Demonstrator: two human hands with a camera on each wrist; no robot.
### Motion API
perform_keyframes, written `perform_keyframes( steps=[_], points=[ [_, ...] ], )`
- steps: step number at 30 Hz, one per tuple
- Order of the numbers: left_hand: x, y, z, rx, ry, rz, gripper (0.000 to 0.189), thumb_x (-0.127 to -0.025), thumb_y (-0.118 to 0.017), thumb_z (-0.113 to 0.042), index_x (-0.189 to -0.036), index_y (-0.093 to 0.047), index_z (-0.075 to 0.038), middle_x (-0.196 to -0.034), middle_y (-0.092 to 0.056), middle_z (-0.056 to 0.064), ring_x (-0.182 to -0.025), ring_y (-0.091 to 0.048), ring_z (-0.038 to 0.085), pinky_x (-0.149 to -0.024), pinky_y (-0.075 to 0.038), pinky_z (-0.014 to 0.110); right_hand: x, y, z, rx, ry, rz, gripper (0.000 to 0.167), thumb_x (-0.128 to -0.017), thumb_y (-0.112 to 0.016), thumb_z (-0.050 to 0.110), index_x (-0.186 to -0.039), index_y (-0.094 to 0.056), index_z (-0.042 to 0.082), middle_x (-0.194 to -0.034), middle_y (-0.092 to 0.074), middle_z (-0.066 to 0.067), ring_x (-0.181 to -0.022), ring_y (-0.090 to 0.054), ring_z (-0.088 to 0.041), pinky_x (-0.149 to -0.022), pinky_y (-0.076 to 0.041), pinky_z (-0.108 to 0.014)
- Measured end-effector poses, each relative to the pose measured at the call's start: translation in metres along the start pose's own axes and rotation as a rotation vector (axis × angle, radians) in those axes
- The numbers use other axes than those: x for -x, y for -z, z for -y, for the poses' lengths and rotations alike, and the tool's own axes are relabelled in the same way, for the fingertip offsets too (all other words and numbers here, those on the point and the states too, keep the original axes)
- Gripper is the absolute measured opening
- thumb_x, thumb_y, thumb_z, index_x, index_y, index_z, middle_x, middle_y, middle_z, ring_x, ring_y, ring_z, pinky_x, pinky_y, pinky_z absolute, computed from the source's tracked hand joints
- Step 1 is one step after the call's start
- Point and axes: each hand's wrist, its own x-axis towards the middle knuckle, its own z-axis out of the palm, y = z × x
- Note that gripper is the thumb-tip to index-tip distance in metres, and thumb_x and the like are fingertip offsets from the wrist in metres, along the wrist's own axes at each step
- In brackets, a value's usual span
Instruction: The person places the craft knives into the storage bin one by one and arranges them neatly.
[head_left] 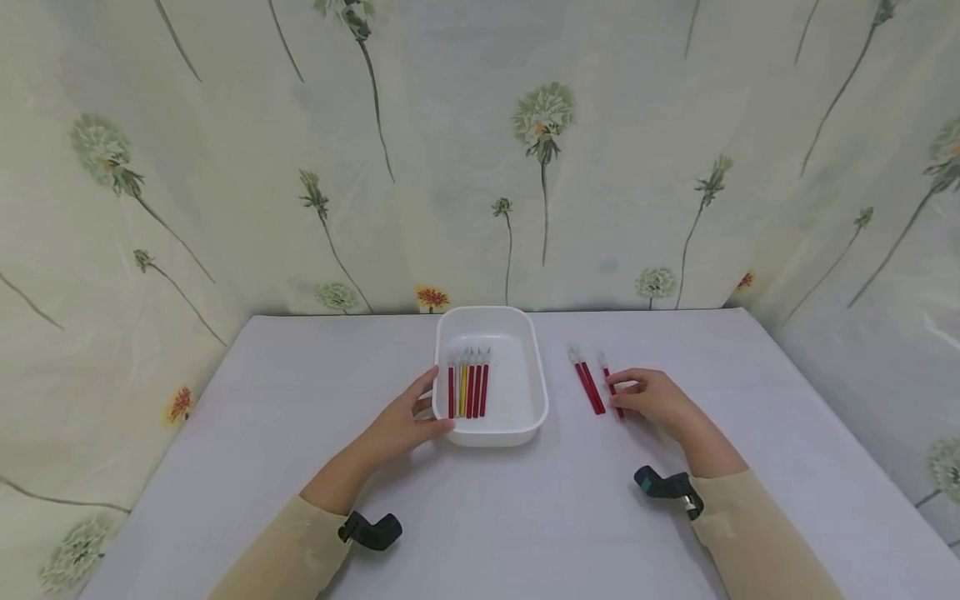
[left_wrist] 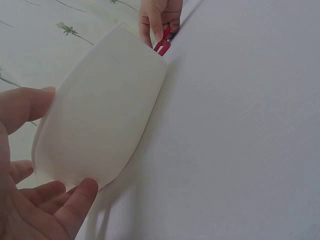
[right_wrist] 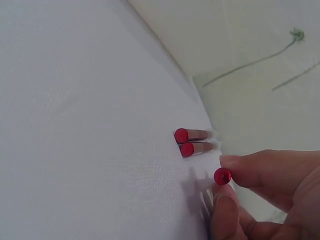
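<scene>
My left hand (head_left: 405, 423) holds the near left corner of a white plastic tray (head_left: 532, 408), with thumb and fingers against its outer wall. The tray's wall (left_wrist: 100, 110) fills much of the left wrist view. Inside, several slim pen-shaped sticks with pale pointed tips stand side by side at the left; most are red, one is yellow (head_left: 462, 392). Right of the tray, my right hand (head_left: 652, 400) pinches a red pen-shaped stick (right_wrist: 222, 176) with a clear tip between thumb and fingers. Two similar red sticks (head_left: 589, 387) lie together just left of that hand.
A white cloth (head_left: 495, 517) covers the table. Behind it and along both sides hangs a curtain with dandelion prints (head_left: 450, 167). Each wrist wears a black camera mount (head_left: 370, 531) over a beige sleeve.
</scene>
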Motion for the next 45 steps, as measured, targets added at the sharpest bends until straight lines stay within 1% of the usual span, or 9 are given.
perform_keyframes(
  steps=[4,9,16,24,28,32,36,42,45],
  points=[
    [0.0,0.0,0.0,0.011,0.002,0.002,0.096,-0.085,-0.081,-0.034,-0.161,-0.023,-0.023,-0.162,-0.03,0.008,-0.142,-0.041,0.033,-0.104,-0.047,0.05,0.002,0.0,-0.002,-0.038,-0.015,0.002,0.043,-0.092,-0.073,0.015,-0.131,-0.063,0.003,-0.102,-0.069,-0.012,-0.08,-0.061,-0.019,-0.07,-0.051,-0.029],
    [0.0,0.0,-0.001,0.006,0.0,0.002,0.096,-0.085,-0.081,-0.036,-0.161,-0.023,-0.023,-0.162,-0.03,0.007,-0.142,-0.041,0.032,-0.104,-0.047,0.05,0.006,0.0,-0.001,-0.086,-0.016,0.005,0.046,-0.091,-0.074,0.018,-0.133,-0.061,0.003,-0.108,-0.068,-0.014,-0.084,-0.06,-0.021,-0.072,-0.05,-0.03],
    [0.0,0.0,0.0,-0.013,-0.004,-0.003,0.096,-0.085,-0.08,-0.036,-0.161,-0.023,-0.024,-0.162,-0.03,0.007,-0.142,-0.041,0.032,-0.104,-0.047,0.05,0.015,0.001,0.007,-0.16,-0.004,0.007,0.047,-0.095,-0.07,0.016,-0.137,-0.057,0.001,-0.107,-0.065,-0.013,-0.09,-0.062,-0.019,-0.079,-0.055,-0.029],
    [0.0,0.001,0.003,-0.009,-0.002,-0.001,0.096,-0.085,-0.08,-0.036,-0.161,-0.023,-0.025,-0.162,-0.03,0.007,-0.142,-0.041,0.031,-0.104,-0.047,0.049,0.021,0.003,0.017,-0.254,-0.004,0.006,0.052,-0.097,-0.068,0.019,-0.143,-0.051,0.0,-0.12,-0.062,-0.016,-0.097,-0.063,-0.017,-0.085,-0.057,-0.026],
    [0.0,0.0,0.003,-0.014,0.001,-0.002,0.096,-0.085,-0.08,-0.037,-0.161,-0.023,-0.025,-0.163,-0.03,0.007,-0.142,-0.041,0.032,-0.104,-0.047,0.05,0.024,0.002,0.02,-0.293,0.003,0.004,0.053,-0.098,-0.067,0.02,-0.144,-0.049,0.001,-0.125,-0.061,-0.021,-0.1,-0.063,-0.017,-0.087,-0.056,-0.025],
    [0.0,0.0,0.002,-0.019,0.003,-0.006,0.096,-0.085,-0.08,-0.038,-0.161,-0.023,-0.025,-0.162,-0.03,0.007,-0.142,-0.041,0.032,-0.104,-0.047,0.05,0.027,0.0,0.026,-0.361,0.015,0.005,0.055,-0.098,-0.066,0.021,-0.146,-0.047,0.002,-0.131,-0.056,-0.025,-0.104,-0.063,-0.02,-0.091,-0.055,-0.025],
    [0.0,0.0,0.001,-0.019,0.001,-0.003,0.096,-0.085,-0.08,-0.038,-0.161,-0.023,-0.025,-0.162,-0.03,0.007,-0.142,-0.041,0.032,-0.103,-0.047,0.05,0.03,-0.001,0.032,-0.423,0.018,0.018,0.056,-0.099,-0.065,0.021,-0.148,-0.046,0.003,-0.134,-0.053,-0.027,-0.108,-0.061,-0.026,-0.096,-0.054,-0.028],
    [0.001,0.0,0.001,-0.006,-0.006,0.005,0.096,-0.086,-0.08,-0.036,-0.161,-0.023,-0.024,-0.162,-0.03,0.007,-0.142,-0.041,0.032,-0.104,-0.047,0.049,0.032,-0.004,0.045,-0.431,0.031,0.023,0.058,-0.098,-0.067,0.024,-0.148,-0.045,0.004,-0.135,-0.052,-0.027,-0.118,-0.058,-0.035,-0.102,-0.05,-0.036],
    [0.001,0.0,0.001,-0.006,-0.007,0.007,0.095,-0.086,-0.08,-0.036,-0.161,-0.022,-0.024,-0.163,-0.029,0.007,-0.142,-0.041,0.032,-0.103,-0.048,0.049,0.033,-0.006,0.053,-0.426,0.037,0.026,0.059,-0.097,-0.068,0.024,-0.148,-0.046,0.004,-0.138,-0.051,-0.027,-0.123,-0.056,-0.037,-0.103,-0.049,-0.038]
  ],
)
